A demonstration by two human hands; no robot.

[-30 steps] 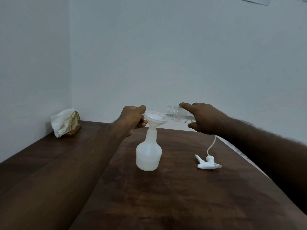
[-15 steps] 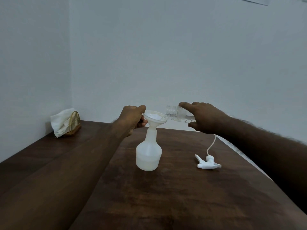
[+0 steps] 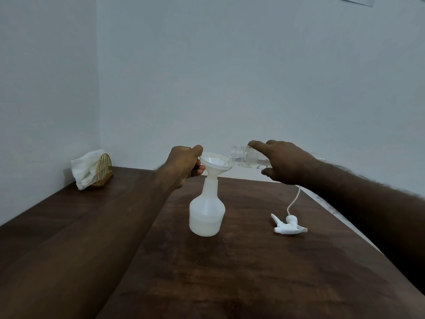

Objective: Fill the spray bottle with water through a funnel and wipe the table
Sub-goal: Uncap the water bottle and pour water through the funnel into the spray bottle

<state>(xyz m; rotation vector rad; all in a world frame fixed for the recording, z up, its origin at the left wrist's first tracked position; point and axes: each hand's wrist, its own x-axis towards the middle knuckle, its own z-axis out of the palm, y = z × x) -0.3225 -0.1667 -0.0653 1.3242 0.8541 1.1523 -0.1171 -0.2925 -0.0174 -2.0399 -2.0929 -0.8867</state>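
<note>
A white translucent spray bottle point(image 3: 206, 214) stands upright mid-table on the dark wooden table point(image 3: 241, 272), with water in its lower part. A white funnel point(image 3: 215, 162) sits in its neck. My left hand point(image 3: 185, 165) grips the funnel's left rim. My right hand point(image 3: 284, 164) holds a clear water bottle point(image 3: 241, 156) tipped almost level, its open mouth over the funnel's right edge. The white spray head point(image 3: 287, 225) with its thin tube lies on the table to the right.
A wicker holder point(image 3: 103, 170) with white tissues point(image 3: 84, 170) stands in the far left corner against the wall. The table's right edge runs diagonally close to the spray head. Pale walls close the far and left sides.
The water bottle has tipped a little further at the funnel; both hands stay nearly where they were.
</note>
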